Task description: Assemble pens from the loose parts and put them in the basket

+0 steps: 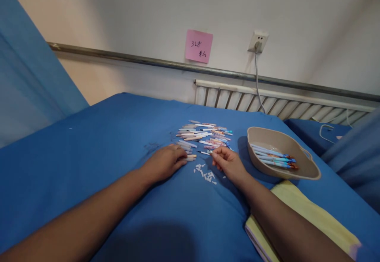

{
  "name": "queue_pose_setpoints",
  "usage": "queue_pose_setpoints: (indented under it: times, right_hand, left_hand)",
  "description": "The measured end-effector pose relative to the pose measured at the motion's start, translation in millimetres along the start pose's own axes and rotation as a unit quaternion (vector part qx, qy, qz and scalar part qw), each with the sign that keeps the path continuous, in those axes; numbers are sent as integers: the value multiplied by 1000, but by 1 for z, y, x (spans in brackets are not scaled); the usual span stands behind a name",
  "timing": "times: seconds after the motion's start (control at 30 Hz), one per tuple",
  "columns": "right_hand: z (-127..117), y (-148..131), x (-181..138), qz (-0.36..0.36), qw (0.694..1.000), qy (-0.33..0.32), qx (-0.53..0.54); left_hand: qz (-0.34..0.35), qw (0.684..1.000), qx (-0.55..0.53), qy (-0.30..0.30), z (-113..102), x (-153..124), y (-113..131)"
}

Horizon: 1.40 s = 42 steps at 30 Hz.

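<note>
A heap of pen parts, barrels and caps in pastel colours, lies on the blue cloth. My left hand rests palm down at the heap's near left edge, fingers over a few barrels. My right hand is curled in a pinch on a thin pen refill at the heap's near edge. Small white pieces lie scattered between my two hands. To the right stands a beige tray holding several assembled blue pens.
A yellow cloth or pad lies under my right forearm. Behind the cloth-covered surface run a radiator and a rail on the wall, with a pink note and a socket with a plugged cable. Blue fabric hangs at the left.
</note>
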State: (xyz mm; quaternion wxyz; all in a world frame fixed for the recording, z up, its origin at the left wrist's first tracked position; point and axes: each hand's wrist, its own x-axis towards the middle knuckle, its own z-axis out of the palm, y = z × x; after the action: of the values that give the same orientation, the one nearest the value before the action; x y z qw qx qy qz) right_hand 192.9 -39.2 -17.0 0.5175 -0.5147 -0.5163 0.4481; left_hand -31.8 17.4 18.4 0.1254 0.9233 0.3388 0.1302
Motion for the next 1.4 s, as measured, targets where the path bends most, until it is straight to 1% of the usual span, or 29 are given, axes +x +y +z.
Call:
queue_pose_setpoints:
  times: [0.13, 0.3, 0.43, 0.57, 0.7, 0.87, 0.97, 1.13, 1.4]
  right_hand:
    - [1, 2, 0, -3, 1000, -6, -15]
    - [0, 5, 0, -12, 1000, -18, -20]
    - [0, 5, 0, -16, 999, -21, -20]
    - [1, 6, 0, -22, 999, -22, -22]
    - [1, 6, -1, -24, 999, -20, -29]
    - [0, 7, -3, -41, 997, -30, -58]
    - [1, 9, -4, -47, 995, -50, -78]
    - [2, 9, -6, -59, 991, -78, -96]
    - [3, 8, -6, -63, 989, -84, -106]
  left_hand:
    - [11, 999, 39, -1, 0, -1, 8]
    - [23, 999, 39, -21, 0, -3, 18]
    - [6, 999, 34, -19, 2, -3, 19]
    - [15, 999, 30, -21, 3, -3, 17]
    - [4, 1000, -15, 12, 3, -2, 16]
    - [-52, 993, -98, 35, 1, 0, 14]
    - [-52, 990, -120, 48, 0, 1, 16]
    - [-32, 991, -120, 49, 0, 1, 19]
    - [-12, 995, -86, 52, 1, -1, 17]
